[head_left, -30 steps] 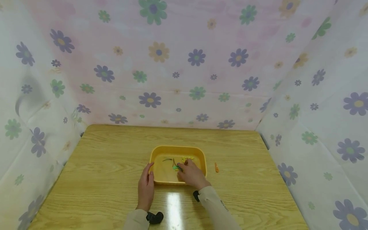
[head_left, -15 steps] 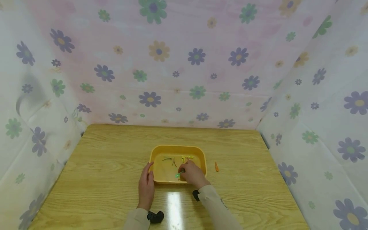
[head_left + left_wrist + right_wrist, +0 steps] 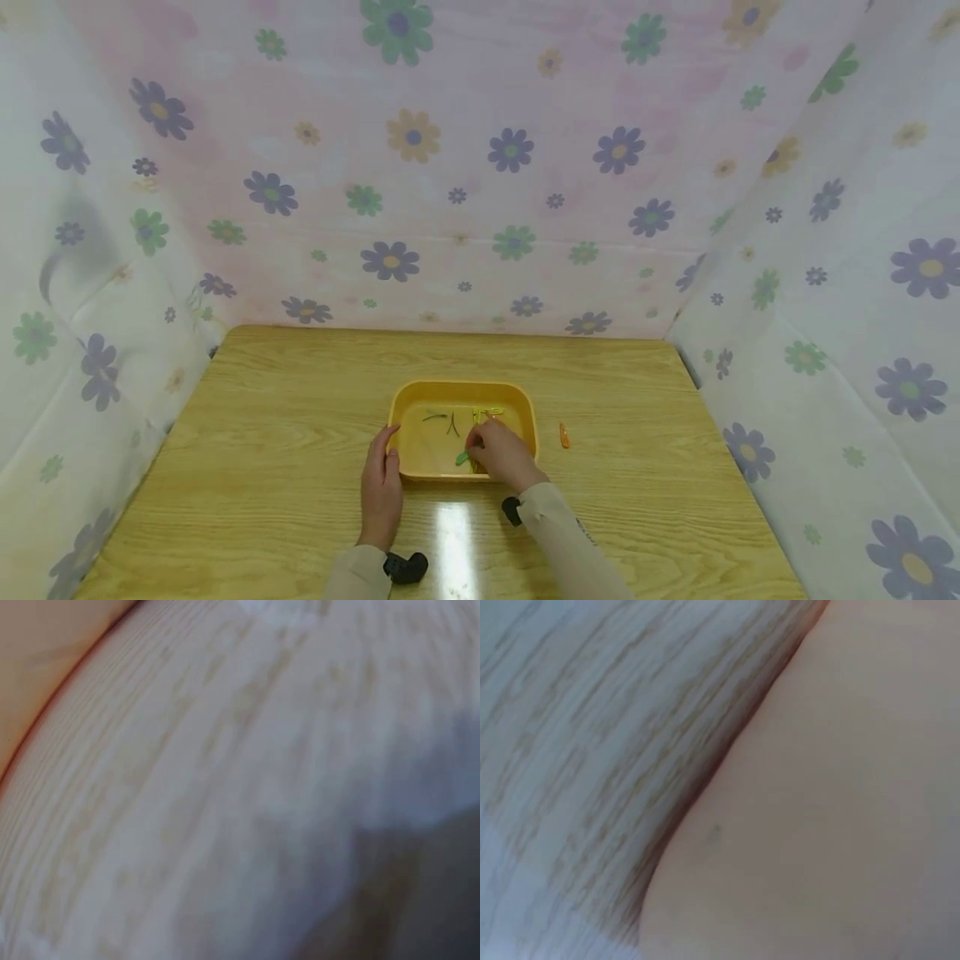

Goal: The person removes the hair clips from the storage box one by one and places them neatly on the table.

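A shallow yellow tray (image 3: 427,454) stands on the wooden table in the head view. My left hand (image 3: 382,492) holds its left side, the fingertips over the rim and the thumb near the front corner. Inside the tray, my right hand (image 3: 501,454) pinches a green hair clip (image 3: 461,458), whose rounded end sticks out to the left of the fingers. Yellow clips (image 3: 491,411) lie behind that hand, partly hidden by it. Two slim dark pieces (image 3: 452,425) rest on the tray floor farther left. The wrist views show mostly blurred skin and table.
An orange hair clip (image 3: 565,435) lies on the table (image 3: 622,500) to the right of the tray. Flower-printed cloth (image 3: 465,208) hangs along the back and both sides. Black wrist devices (image 3: 405,568) are worn below both hands.
The right hand has drawn the green clip slightly toward the tray's front, its end now pointing left and down. The left hand and the tray have stayed in place.
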{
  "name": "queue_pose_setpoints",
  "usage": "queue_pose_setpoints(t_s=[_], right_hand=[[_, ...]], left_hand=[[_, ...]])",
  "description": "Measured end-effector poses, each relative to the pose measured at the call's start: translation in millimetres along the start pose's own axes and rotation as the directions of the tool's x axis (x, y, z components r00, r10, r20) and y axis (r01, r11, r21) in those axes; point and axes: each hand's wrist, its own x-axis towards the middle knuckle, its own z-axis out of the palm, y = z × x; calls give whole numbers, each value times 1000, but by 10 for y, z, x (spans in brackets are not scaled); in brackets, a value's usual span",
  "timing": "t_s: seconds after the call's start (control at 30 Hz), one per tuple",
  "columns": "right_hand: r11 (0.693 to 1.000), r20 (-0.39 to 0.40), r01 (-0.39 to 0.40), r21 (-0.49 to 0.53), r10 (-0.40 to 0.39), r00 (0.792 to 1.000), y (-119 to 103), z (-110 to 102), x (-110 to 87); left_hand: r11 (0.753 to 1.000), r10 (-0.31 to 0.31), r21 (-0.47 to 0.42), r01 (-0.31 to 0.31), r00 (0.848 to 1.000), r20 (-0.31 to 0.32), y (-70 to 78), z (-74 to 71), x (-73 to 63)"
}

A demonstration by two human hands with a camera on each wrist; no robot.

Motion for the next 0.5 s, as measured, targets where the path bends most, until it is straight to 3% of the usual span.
queue_pose_setpoints(t_s=[0.5], right_hand=[[998, -141, 60, 25, -56, 988, -44, 2, -17]], left_hand=[[1000, 17, -7, -17, 1000, -23, -24, -12, 6]])
